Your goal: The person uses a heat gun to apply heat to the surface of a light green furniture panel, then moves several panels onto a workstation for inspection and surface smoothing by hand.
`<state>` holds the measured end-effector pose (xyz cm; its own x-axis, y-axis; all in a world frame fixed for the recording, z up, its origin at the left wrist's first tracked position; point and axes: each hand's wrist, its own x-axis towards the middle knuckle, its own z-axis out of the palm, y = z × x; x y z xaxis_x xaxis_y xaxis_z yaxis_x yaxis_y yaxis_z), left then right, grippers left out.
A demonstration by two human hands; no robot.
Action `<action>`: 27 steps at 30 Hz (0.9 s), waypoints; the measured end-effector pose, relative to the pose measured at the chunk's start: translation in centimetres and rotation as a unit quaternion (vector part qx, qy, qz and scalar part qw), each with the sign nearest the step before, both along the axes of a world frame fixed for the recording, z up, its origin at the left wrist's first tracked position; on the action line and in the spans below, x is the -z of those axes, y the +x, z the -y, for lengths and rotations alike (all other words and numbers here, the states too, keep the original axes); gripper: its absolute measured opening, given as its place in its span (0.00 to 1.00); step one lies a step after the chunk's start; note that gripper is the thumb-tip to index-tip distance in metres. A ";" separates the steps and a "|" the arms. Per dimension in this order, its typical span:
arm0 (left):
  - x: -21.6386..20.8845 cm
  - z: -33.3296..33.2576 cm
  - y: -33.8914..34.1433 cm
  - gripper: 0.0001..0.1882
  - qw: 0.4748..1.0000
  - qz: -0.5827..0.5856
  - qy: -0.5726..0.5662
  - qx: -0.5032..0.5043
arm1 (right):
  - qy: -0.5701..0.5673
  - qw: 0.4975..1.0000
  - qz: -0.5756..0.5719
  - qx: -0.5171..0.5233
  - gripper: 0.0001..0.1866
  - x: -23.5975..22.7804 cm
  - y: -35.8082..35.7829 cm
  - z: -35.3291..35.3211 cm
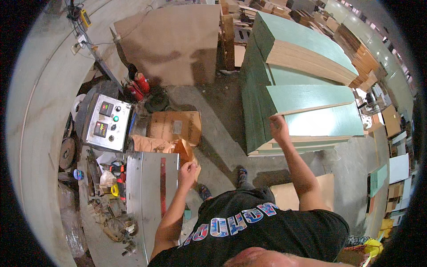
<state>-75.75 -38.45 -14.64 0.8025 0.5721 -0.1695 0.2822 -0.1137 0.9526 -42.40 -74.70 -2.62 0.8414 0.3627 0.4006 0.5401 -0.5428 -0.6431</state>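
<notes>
Green board (307, 98) meets my right hand (279, 129); my left hand (188, 174) hangs by the metal tabletop (146, 189); fingers curled, grips unclear.

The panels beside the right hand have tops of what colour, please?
The panels are pale green on top, best seen in the head view.

Count, by kind. Hands: qty 2, i.e. 1 L hand (187, 172) ctr, 1 R hand (279, 128) right of ctr. Shod feet (242, 175): 2, lower ctr. Ctrl box (92, 135): 1, ctr-left, w/ 2 displays (105, 108), 1 green button (115, 119). Red cylinders (141, 82): 2, upper left. Closed carton (167, 119): 1, left of ctr. Yellow meter (85, 18): 1, top left. Red stripe (163, 187): 1, on metal worktop (144, 182), lower left. Green-faced boards (311, 97): several, upper right; exact no. n/d.
</notes>
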 end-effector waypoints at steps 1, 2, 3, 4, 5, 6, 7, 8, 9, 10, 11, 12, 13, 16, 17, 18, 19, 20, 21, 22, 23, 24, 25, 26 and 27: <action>-0.1 0.6 2.4 0.13 0.999 0.028 -0.015 0.010 | -0.016 0.999 0.029 0.006 0.11 -0.4 2.7 1.0; -0.3 1.8 4.3 0.14 0.997 0.020 -0.071 0.013 | -0.010 0.999 0.016 0.032 0.11 -0.5 5.0 1.9; -0.9 2.9 6.1 0.14 0.997 0.015 -0.069 0.026 | -0.004 0.998 0.002 0.057 0.11 -0.9 7.1 2.6; -1.3 4.0 7.8 0.14 0.997 0.011 -0.066 0.038 | -0.060 0.996 0.033 0.055 0.14 -1.6 9.1 3.4; -1.5 5.1 9.7 0.15 0.997 0.006 -0.064 0.049 | -0.061 0.997 0.030 0.044 0.16 -1.0 11.6 4.1; -1.2 6.5 11.4 0.14 0.997 0.008 -0.066 0.046 | -0.063 0.997 0.025 0.033 0.17 -0.4 13.9 4.7; -0.6 7.9 13.9 0.15 0.996 0.021 -0.069 0.054 | -0.064 0.997 0.027 0.022 0.19 0.4 17.2 5.4; 0.0 10.1 16.5 0.15 0.994 0.036 -0.078 0.073 | -0.096 0.995 0.034 0.020 0.24 2.5 21.6 8.5; 0.5 12.0 18.3 0.15 0.991 0.046 -0.086 0.087 | -0.108 0.993 0.037 0.022 0.25 4.7 24.5 11.2; 0.7 14.0 20.8 0.15 0.990 0.022 -0.106 0.088 | -0.119 0.992 0.046 0.023 0.26 6.0 27.5 13.4; 0.3 16.2 23.2 0.15 0.986 0.012 -0.138 0.098 | -0.130 0.990 0.052 0.020 0.27 6.7 30.0 14.8; 0.2 16.8 24.2 0.16 0.987 0.011 -0.121 0.103 | -0.194 0.978 0.034 0.064 0.28 7.3 29.8 13.3; -0.1 18.1 25.9 0.16 0.987 0.017 -0.113 0.117 | -0.211 0.975 0.024 0.070 0.28 6.7 31.2 13.3; -1.9 23.0 32.1 0.21 0.982 0.041 -0.113 0.147 | -0.274 0.954 0.048 0.109 0.27 6.3 34.9 16.0; -2.1 24.3 34.4 0.23 0.983 0.051 -0.106 0.140 | -0.268 0.954 0.058 0.121 0.26 6.4 35.9 16.6; -1.9 25.2 36.3 0.26 0.985 0.059 -0.096 0.129 | -0.260 0.955 0.065 0.129 0.25 6.1 36.3 16.5; -2.0 26.0 38.0 0.28 0.987 0.065 -0.087 0.122 | -0.253 0.955 0.071 0.140 0.25 5.6 36.4 16.5; -2.1 26.4 39.3 0.30 0.990 0.069 -0.080 0.095 | -0.221 0.960 0.098 0.141 0.22 5.5 36.2 16.3; -2.5 27.6 41.4 0.33 0.990 0.079 -0.079 0.081 | -0.215 0.961 0.100 0.142 0.22 5.2 36.4 17.1; -2.4 28.1 42.8 0.35 0.991 0.089 -0.074 0.064 | -0.204 0.963 0.102 0.140 0.21 5.1 36.5 16.7; -1.9 27.7 43.7 0.37 0.992 0.104 -0.054 0.047 | -0.193 0.966 0.104 0.140 0.21 4.9 36.4 16.2; -2.0 27.7 44.5 0.37 0.994 0.091 -0.052 0.039 | -0.185 0.965 0.112 0.145 0.20 4.9 35.9 16.0; -2.3 27.6 45.5 0.37 0.995 0.081 -0.047 0.028 | -0.175 0.966 0.123 0.148 0.20 4.5 35.7 15.5; -2.2 27.3 46.0 0.37 0.998 0.065 -0.010 0.023 | -0.188 0.967 0.089 0.146 0.22 4.3 35.4 15.0; -3.9 28.4 46.7 0.37 0.999 0.020 0.014 0.047 | -0.193 0.963 0.084 0.166 0.22 4.9 35.3 16.2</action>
